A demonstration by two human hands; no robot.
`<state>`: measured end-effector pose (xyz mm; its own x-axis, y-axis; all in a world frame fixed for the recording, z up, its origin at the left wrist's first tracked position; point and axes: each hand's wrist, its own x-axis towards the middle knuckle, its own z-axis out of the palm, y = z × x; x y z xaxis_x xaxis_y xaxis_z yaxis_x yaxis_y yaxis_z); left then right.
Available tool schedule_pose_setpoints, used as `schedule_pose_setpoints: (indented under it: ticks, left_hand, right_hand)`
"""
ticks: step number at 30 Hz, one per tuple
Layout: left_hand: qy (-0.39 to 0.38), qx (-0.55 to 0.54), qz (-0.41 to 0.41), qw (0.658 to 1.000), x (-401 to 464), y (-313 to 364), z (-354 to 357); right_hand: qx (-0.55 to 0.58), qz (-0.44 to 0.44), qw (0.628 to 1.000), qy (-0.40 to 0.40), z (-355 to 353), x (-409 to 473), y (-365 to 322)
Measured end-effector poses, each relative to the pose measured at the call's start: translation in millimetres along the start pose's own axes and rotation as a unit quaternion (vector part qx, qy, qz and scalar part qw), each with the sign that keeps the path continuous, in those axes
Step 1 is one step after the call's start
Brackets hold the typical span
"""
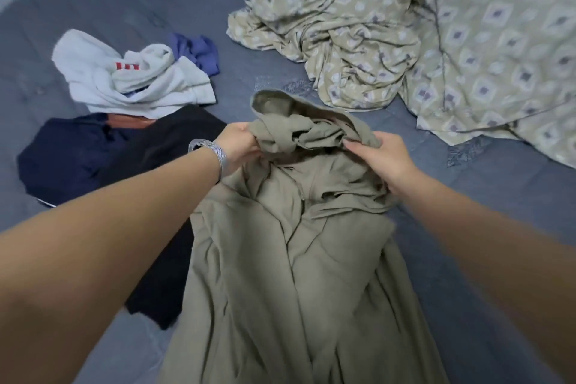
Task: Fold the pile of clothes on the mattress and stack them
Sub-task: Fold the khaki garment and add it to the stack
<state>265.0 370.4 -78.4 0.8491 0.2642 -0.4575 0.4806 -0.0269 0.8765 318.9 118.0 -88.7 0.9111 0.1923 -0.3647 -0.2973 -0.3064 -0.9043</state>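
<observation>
Your left hand [238, 146] grips the bunched collar of the olive-green hooded zip jacket [299, 259], and your right hand [378, 156] pinches its right shoulder; it lies along the grey mattress [467, 206], centre-near. The unfolded white, blue and dark clothes [124, 103] wait far-left. If the hood stays twisted, I expect a lopsided fold.

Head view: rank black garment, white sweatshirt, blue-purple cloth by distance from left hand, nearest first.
From the left hand:
1. Black garment, flat on the mattress, just left of the hand.
2. White sweatshirt, crumpled, farther back-left.
3. Blue-purple cloth, bunched behind the sweatshirt, farthest.
</observation>
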Motion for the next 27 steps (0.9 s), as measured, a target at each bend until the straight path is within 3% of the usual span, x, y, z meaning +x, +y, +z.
schedule_pose_setpoints:
  ticks: [5,8,9,10,13,14,15,17,19,22,23,24,26,27]
  left_hand:
    - [0.064,-0.058,0.081,0.993,-48,35,-13]
    - [0.104,0.096,0.194,0.971,-75,24,-27]
    - [0.099,0.200,0.263,0.939,-84,15,-32]
    - [0.079,0.321,0.333,0.883,-96,5,-37]
    - [0.000,0.619,0.444,0.648,-121,-32,-50]
    - [-0.024,0.673,0.438,0.595,-128,-42,-52]
    - [-0.047,0.707,0.424,0.564,-133,-54,-54]
    - [-0.083,0.741,0.395,0.536,-140,-78,-53]
    - [-0.103,0.765,0.350,0.531,-148,-102,-49]
    - [-0.143,0.820,0.166,0.529,-163,-141,-39]
    - [-0.141,0.810,0.112,0.558,-170,-150,-35]
    - [-0.117,0.774,0.106,0.613,-175,-158,-30]
    - [-0.021,0.654,0.160,0.739,-182,-167,-22]
    - [0.008,0.593,0.187,0.783,-184,-169,-16]
  right_hand:
    - [-0.035,-0.169,0.984,0.037,1,-42,-35]
    - [-0.123,-0.248,0.961,-0.001,3,-74,-28]
    - [-0.175,-0.267,0.948,-0.004,2,-84,-19]
    - [-0.223,-0.290,0.930,-0.009,0,-94,-10]
    - [-0.370,-0.310,0.870,-0.103,-6,-111,22]
    - [-0.423,-0.286,0.847,-0.147,-6,-116,33]
    - [-0.470,-0.272,0.820,-0.179,-6,-122,45]
    - [-0.547,-0.260,0.769,-0.205,-3,-130,70]
    - [-0.629,-0.225,0.714,-0.212,2,-139,92]
    - [-0.720,-0.152,0.635,-0.235,9,-153,123]
    - [-0.731,-0.155,0.624,-0.229,12,-158,130]
    - [-0.724,-0.170,0.633,-0.215,15,-164,136]
    - [-0.662,-0.199,0.702,-0.173,22,-175,141]
    - [-0.618,-0.192,0.745,-0.159,26,-181,139]
